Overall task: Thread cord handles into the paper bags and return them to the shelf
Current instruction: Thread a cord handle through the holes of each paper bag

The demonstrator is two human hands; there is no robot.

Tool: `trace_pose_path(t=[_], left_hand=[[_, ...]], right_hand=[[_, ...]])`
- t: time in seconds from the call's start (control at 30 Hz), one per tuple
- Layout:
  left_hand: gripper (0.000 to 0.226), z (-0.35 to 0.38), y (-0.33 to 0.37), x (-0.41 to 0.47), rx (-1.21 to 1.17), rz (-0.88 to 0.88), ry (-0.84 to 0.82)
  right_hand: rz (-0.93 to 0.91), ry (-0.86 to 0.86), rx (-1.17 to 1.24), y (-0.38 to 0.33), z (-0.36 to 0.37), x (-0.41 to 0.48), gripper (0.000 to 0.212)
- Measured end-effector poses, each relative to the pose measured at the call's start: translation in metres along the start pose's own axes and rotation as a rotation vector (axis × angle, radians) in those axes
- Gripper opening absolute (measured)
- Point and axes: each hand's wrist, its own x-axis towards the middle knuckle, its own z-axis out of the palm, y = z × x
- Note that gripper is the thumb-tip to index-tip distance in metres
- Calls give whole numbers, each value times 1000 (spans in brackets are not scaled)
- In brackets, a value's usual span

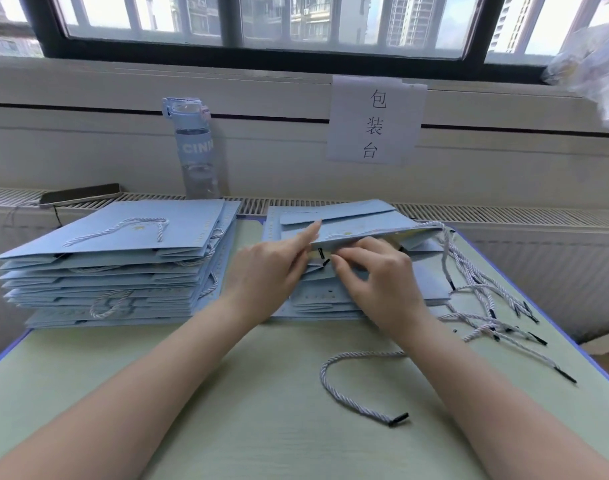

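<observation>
Now the paper bag (pixel 365 225) being worked on sits tilted up off the right-hand stack of flat bags (pixel 330 301), directly between the two hands and touching both. The left hand (pixel 272 268) meets the bag's left corner: its index finger lies straight along the top face, while the rest of the fingers tuck beneath the lifted edge, so the hand grips that corner from above and below. The right hand (pixel 382 282) is closed with curled fingers against the bag's near edge, the fingertips bunched just beside two black cord tips (pixel 323 257) that poke out under the edge. Whether those fingertips pinch a tip itself or only the paper, I cannot tell. A twisted white cord handle (pixel 445 251) comes out at the bag's right end and hangs down over the stack. More loose cords (pixel 486 306) lie tangled on the green desk (pixel 227 393) to the right of that stack, and a single cord (pixel 351 382) curls on the desk between the forearms. On the left side of the desk stands a taller stack of bags with cords fitted (pixel 123 265). A water bottle (pixel 195 150) stands behind it, and a paper sign (pixel 374 123) hangs on the wall under the window.
</observation>
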Motion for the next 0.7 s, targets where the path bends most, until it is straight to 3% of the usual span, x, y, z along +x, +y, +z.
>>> trace_pose_path(t=[0.33,0.53,0.6,0.7], left_hand=[[31,2,4,-2,-43,-38,-33],[28,4,-2,-4,-46,-112,-41],[22,5,-8,-4,-51,-153,-36],[19,6,-11,-4,-63,-191,-26]], right_hand=[[200,-53,34,-4,7,-2,8],[241,-188,6,0,4,-1,7],[196,-150,22,0,0,0,11],[87,70,25,2,-8,4,20]])
